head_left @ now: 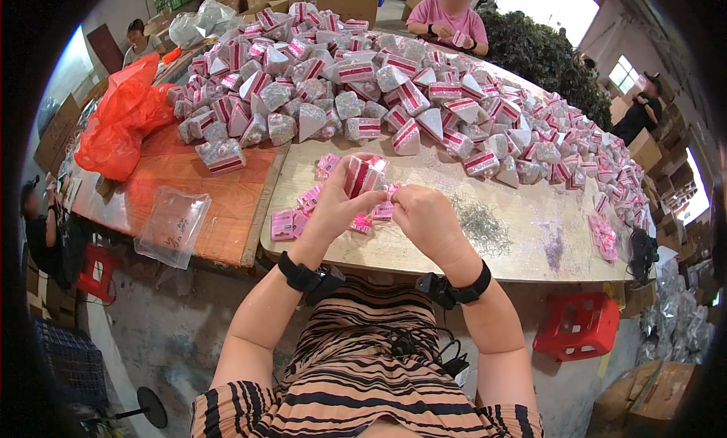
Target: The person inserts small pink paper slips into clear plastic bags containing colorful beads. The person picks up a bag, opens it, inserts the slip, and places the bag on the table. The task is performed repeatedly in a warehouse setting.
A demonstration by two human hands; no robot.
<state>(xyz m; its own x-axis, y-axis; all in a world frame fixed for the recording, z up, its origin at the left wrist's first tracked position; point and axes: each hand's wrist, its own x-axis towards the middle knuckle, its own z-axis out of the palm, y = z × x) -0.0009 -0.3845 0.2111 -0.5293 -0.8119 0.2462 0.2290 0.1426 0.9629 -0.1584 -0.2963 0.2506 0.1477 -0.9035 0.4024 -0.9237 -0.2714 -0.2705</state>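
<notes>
My left hand [332,212] is closed around a toy cake slice [363,177] with white and dark red layers, held just above the pale table [485,267]. My right hand [426,220] is beside it, thumb and fingers pinched together. Whatever lies in that pinch is too small to make out; a bit of pink shows next to the fingertips. Several pink cards [282,225] lie on the table around and beneath my left hand. To the right of my right hand is a loose scatter of thin silvery wire pieces [482,227].
A large heap of similar cake slices [318,82] covers the table's far side. An orange-red plastic bag [125,123] and a clear bag [173,227] lie at left. Pink packets [603,236] sit at right. A red stool [577,326] stands below. Across the heap sits a person in pink [448,17].
</notes>
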